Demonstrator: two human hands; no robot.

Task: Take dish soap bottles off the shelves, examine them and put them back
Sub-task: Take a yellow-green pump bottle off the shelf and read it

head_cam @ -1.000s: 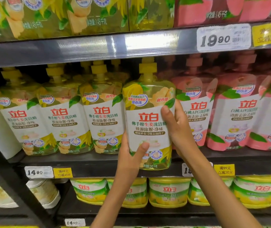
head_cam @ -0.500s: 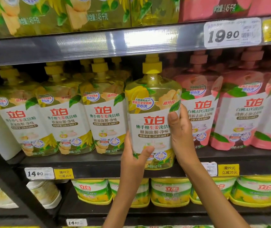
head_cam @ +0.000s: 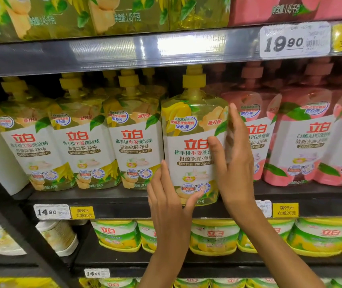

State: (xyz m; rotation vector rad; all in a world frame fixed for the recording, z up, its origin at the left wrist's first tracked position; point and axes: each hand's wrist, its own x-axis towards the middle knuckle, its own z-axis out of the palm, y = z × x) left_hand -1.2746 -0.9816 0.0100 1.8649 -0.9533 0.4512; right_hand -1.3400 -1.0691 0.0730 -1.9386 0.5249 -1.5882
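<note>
Since half a second ago your right hand [head_cam: 233, 163] has loosened: its fingers, then wrapped round the bottle's right side, are now nearly straight along it, and the yellow dish soap bottle [head_cam: 194, 142] sits further back, its base on the middle shelf [head_cam: 124, 199] at the right end of the yellow row, beside the pink bottles [head_cam: 303, 140].

You seem to be finishing the put-back. Before you let go, press the bottle square into line with its yellow neighbours [head_cam: 134, 134], label facing out, and check that the base sits fully on the shelf, not over the lip.

Your left hand [head_cam: 170, 196] is spread at the lower left corner, thumb across the front of the label, fingers flat along the side. Your right hand lies flat on the right edge, thumb on the label. Neither hand grips.
</note>
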